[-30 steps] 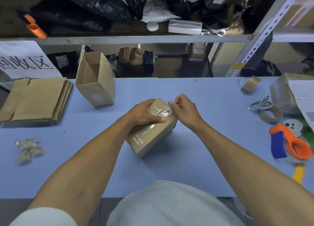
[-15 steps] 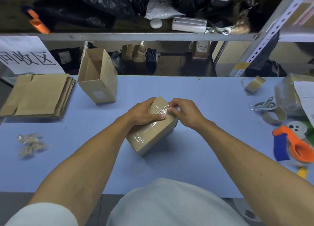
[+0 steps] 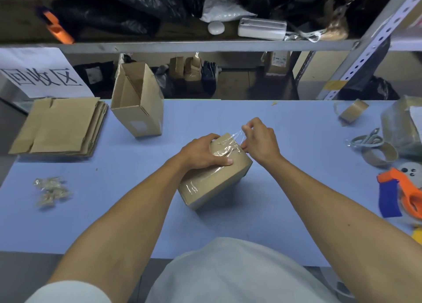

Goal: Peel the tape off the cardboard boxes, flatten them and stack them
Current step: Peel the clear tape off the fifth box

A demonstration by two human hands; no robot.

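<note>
Fingertips of the right hand (image 3: 259, 140) pinch clear tape (image 3: 235, 136) raised off the glossy taped box (image 3: 214, 177); left hand (image 3: 201, 153) grips its top.

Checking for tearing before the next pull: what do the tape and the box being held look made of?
The tape looks like thin clear glossy plastic film: see-through, with shiny wrinkles where the right hand pinches it up. The box under the left hand looks like plain matte brown cardboard.

Left grip (image 3: 201, 152) curled, pressing down; right grip (image 3: 260, 140) raised, fingertips pinching.
</note>
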